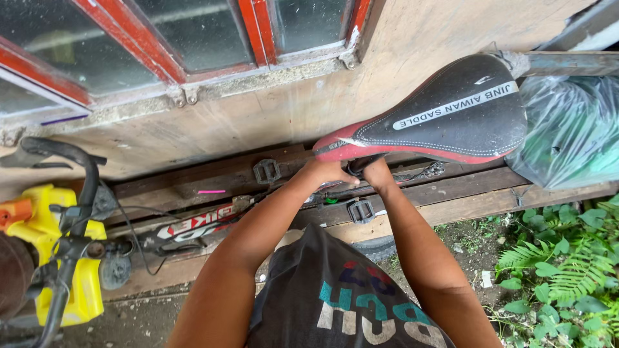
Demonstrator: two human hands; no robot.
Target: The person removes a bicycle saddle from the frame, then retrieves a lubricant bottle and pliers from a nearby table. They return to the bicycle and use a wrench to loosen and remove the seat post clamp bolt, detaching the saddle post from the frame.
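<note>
A black bicycle saddle point(451, 113) with red edging stands near the top right, its nose pointing left. Both my hands reach under its nose. My left hand point(325, 173) is closed around something just below the saddle's tip; what it grips is hidden. My right hand point(376, 173) is closed on the dark post or clamp point(358, 165) beneath the saddle. The bicycle frame point(200, 224) runs left below my arms, with two black pedals point(266, 171) point(361, 211) on either side of it. The handlebar point(77, 193) is at the far left.
A plywood wall with a red-framed window point(193, 45) is straight ahead. A yellow plastic container point(71, 258) sits behind the handlebar at left. A translucent plastic bag point(570, 129) hangs at right. Wooden planks point(451, 200) lie along the wall's base, and ferns point(567, 264) grow at lower right.
</note>
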